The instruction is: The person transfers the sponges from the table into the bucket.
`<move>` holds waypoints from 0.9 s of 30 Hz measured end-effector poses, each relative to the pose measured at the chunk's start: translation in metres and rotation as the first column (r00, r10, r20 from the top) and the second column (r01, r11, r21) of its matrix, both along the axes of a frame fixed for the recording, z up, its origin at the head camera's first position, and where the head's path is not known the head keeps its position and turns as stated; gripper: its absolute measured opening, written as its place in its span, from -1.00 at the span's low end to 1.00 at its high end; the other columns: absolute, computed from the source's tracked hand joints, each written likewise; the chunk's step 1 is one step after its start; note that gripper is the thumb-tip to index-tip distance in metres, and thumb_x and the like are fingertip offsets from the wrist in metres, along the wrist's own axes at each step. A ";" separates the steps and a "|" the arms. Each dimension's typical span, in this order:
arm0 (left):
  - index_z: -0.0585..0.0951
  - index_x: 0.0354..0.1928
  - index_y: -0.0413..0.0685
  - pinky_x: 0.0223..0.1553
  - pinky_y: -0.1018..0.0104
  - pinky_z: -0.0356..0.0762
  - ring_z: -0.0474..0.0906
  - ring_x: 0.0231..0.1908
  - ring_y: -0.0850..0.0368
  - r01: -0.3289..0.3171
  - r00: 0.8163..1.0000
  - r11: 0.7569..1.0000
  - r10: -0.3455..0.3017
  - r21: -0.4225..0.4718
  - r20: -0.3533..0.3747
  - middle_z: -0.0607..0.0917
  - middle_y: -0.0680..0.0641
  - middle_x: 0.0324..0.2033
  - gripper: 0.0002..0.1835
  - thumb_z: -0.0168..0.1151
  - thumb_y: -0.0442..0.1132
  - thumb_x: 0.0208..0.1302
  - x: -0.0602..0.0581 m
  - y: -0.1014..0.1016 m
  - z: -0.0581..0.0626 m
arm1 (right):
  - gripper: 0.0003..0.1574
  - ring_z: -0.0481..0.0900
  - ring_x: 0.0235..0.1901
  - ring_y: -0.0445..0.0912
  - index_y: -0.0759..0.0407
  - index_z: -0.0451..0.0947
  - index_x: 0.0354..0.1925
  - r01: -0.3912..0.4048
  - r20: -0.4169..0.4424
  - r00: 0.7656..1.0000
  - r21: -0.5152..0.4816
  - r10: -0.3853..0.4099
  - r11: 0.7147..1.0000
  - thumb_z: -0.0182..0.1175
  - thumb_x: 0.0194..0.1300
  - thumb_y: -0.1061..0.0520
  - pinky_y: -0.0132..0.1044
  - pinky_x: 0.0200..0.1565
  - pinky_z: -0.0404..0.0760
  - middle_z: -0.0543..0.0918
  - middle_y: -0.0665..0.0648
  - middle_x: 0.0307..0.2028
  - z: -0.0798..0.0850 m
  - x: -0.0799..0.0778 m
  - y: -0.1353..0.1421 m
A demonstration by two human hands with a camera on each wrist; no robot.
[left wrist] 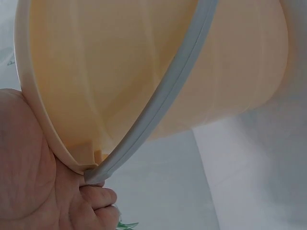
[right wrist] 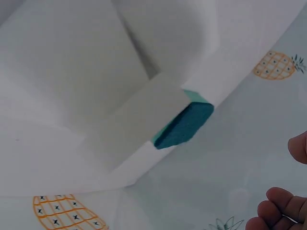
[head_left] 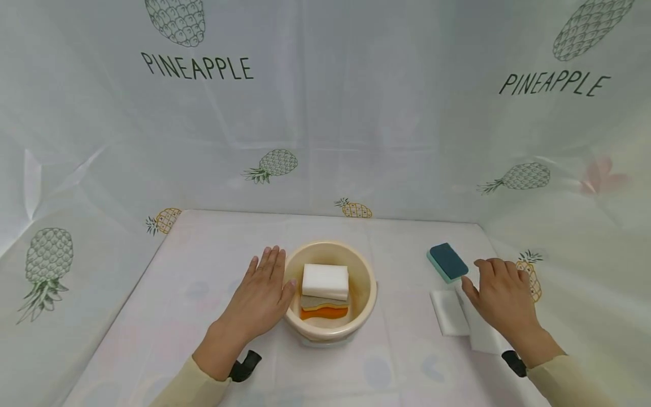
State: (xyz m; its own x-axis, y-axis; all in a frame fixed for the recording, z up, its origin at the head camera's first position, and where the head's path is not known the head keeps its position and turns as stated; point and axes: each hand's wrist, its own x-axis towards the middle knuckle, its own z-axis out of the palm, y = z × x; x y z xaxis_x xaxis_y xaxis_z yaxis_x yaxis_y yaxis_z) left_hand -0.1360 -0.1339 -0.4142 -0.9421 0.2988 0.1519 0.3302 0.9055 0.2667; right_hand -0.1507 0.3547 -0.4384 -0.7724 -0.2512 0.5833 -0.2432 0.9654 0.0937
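A cream bucket (head_left: 368,299) with a grey handle (left wrist: 158,100) stands mid-table. Inside it a white sponge block (head_left: 325,281) lies above a grey and yellow sponge (head_left: 317,303) and an orange piece (head_left: 325,312). My left hand (head_left: 261,299) lies against the bucket's left rim, fingers straight. Held above the table on the right, my right hand (head_left: 500,294) has loosely bent fingers with nothing in them. Just left of it are a teal sponge (head_left: 447,262) with a dark top and a white block (head_left: 450,314). A second white block (head_left: 480,330) lies partly hidden under that hand.
A pale cloth (head_left: 213,243) covers the table. White curtains (head_left: 376,113) printed with pineapples rise behind it and at both sides. Dark straps (head_left: 246,366) sit on both wrists.
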 end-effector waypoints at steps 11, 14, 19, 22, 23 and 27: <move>0.07 0.49 -0.31 0.49 -0.15 -0.09 -0.07 0.52 -0.17 0.001 1.000 1.000 -0.001 0.007 -0.002 0.09 -0.29 0.49 -0.26 -0.17 0.09 0.51 0.000 -0.001 0.002 | -0.28 0.45 -0.19 0.29 0.41 0.49 -0.05 0.088 0.121 0.988 0.032 -0.091 0.996 0.33 -0.01 -0.12 0.19 -0.32 0.33 0.56 0.38 -0.19 -0.024 0.040 0.023; 0.07 0.49 -0.31 0.49 -0.15 -0.09 -0.07 0.52 -0.17 0.002 1.000 1.000 -0.002 0.004 -0.002 0.09 -0.30 0.49 -0.26 -0.18 0.10 0.52 0.000 -0.001 0.002 | -0.28 0.44 -0.21 0.26 0.40 0.49 -0.06 0.075 0.131 0.988 0.032 -0.078 0.997 0.31 0.01 -0.15 0.16 -0.32 0.33 0.56 0.35 -0.20 -0.032 0.047 0.023; 0.07 0.49 -0.32 0.49 -0.15 -0.10 -0.07 0.52 -0.17 0.007 1.000 1.000 -0.007 0.000 0.001 0.10 -0.30 0.49 -0.26 -0.21 0.11 0.52 0.000 -0.001 0.002 | -0.21 0.44 -0.18 0.23 0.37 0.50 -0.07 0.053 0.160 0.985 0.033 -0.058 0.998 0.29 0.05 -0.28 0.13 -0.27 0.35 0.55 0.31 -0.19 -0.045 0.054 0.013; 0.07 0.49 -0.32 0.49 -0.15 -0.10 -0.07 0.52 -0.17 0.009 1.000 1.000 -0.009 0.003 0.003 0.10 -0.30 0.49 -0.26 -0.20 0.10 0.52 0.000 0.000 0.002 | -0.12 0.44 -0.17 0.22 0.37 0.49 -0.07 0.050 0.185 0.981 0.043 -0.057 0.998 0.32 0.00 -0.36 0.13 -0.27 0.36 0.55 0.31 -0.19 -0.054 0.055 0.004; 0.07 0.49 -0.32 0.49 -0.15 -0.10 -0.07 0.52 -0.17 0.010 1.000 1.000 -0.010 0.005 0.004 0.09 -0.30 0.49 -0.26 -0.20 0.10 0.52 0.000 0.000 0.002 | -0.09 0.44 -0.16 0.23 0.37 0.49 -0.08 0.049 0.189 0.980 0.045 -0.056 0.998 0.34 -0.04 -0.37 0.13 -0.27 0.36 0.55 0.31 -0.20 -0.056 0.056 0.001; 0.07 0.49 -0.32 0.49 -0.15 -0.10 -0.06 0.51 -0.17 0.009 1.000 1.000 -0.009 0.008 0.003 0.10 -0.30 0.49 -0.26 -0.18 0.10 0.52 0.000 0.001 0.002 | 0.00 0.44 -0.18 0.23 0.39 0.49 -0.07 0.041 0.193 0.980 0.053 -0.051 0.998 0.39 -0.16 -0.41 0.13 -0.27 0.37 0.54 0.32 -0.21 -0.065 0.056 -0.006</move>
